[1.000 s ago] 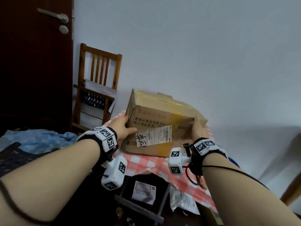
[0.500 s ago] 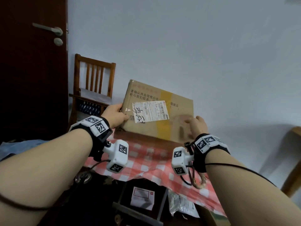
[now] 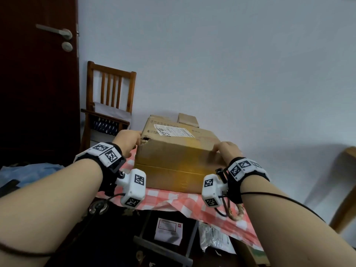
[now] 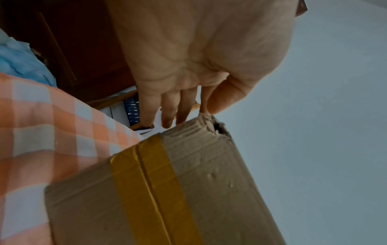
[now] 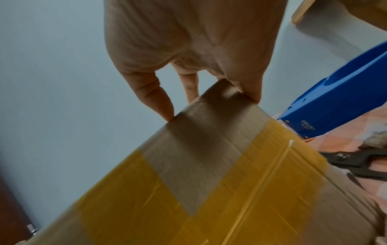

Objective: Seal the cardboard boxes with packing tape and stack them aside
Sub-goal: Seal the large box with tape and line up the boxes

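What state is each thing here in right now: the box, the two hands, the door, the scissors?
Box: closed, flat on the checked cloth, yellow tape over its seams, near left top corner torn.
Left hand: fingers straight, thumb at the torn corner.
Right hand: fingertips pinching the box's right top corner.
Door: shut.
Scissors: lying on the cloth, blades hidden.
Tape dispenser: blue, lying beside the box.

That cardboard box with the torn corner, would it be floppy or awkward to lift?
Probably fairly stiff: the cardboard box keeps its square shape. The torn corner could crumple if squeezed. It may be light, since the left hand and right hand handle it by fingertips.
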`<state>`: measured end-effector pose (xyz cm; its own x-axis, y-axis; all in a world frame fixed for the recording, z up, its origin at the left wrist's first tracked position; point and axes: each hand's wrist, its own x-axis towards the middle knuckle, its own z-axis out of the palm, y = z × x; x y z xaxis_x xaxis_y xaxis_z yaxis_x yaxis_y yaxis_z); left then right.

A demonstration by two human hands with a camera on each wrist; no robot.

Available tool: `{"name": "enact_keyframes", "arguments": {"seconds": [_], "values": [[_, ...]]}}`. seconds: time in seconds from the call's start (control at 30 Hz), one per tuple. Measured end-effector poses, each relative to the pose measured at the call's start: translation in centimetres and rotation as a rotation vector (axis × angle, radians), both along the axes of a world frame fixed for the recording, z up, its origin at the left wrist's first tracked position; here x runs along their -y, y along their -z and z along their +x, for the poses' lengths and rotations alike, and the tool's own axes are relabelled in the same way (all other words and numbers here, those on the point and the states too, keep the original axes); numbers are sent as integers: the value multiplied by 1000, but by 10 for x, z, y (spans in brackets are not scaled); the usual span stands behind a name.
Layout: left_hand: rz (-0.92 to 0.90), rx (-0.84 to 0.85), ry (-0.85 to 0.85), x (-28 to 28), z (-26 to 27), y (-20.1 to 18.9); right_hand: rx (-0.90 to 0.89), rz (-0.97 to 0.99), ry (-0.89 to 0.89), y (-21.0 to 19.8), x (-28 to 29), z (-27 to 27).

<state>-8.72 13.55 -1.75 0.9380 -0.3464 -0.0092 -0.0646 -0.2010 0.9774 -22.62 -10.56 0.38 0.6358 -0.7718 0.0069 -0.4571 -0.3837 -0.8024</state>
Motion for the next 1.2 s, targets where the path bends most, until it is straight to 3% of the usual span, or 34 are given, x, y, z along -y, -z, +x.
{"name": "enact_keyframes", "arguments": {"seconds": [0.07,0.23,0.37,0.43,0.57,0.67,0.97,1.2], "values": [[-59,-35,39,1,-4,6,35,25,5,5,2,-1],[-70,171,30,3,-2,17,194,20,22,7,2,1],[-9,284,48,5,3,24,46,-284,40,9,-4,6],[-28,301,8,4,5,27,35,-434,-83,8,-22,12],[-69,335,-37,-2,6,31,85,-497,-546,12,-69,33],[-22,393,-72,-5,4,31,42,-591,-643,9,-93,54],[277,694,-106,-10,-7,23,61,-585,-660,2,-112,79],[411,701,-101,-8,-6,16,49,-592,-668,6,-114,80]]}}
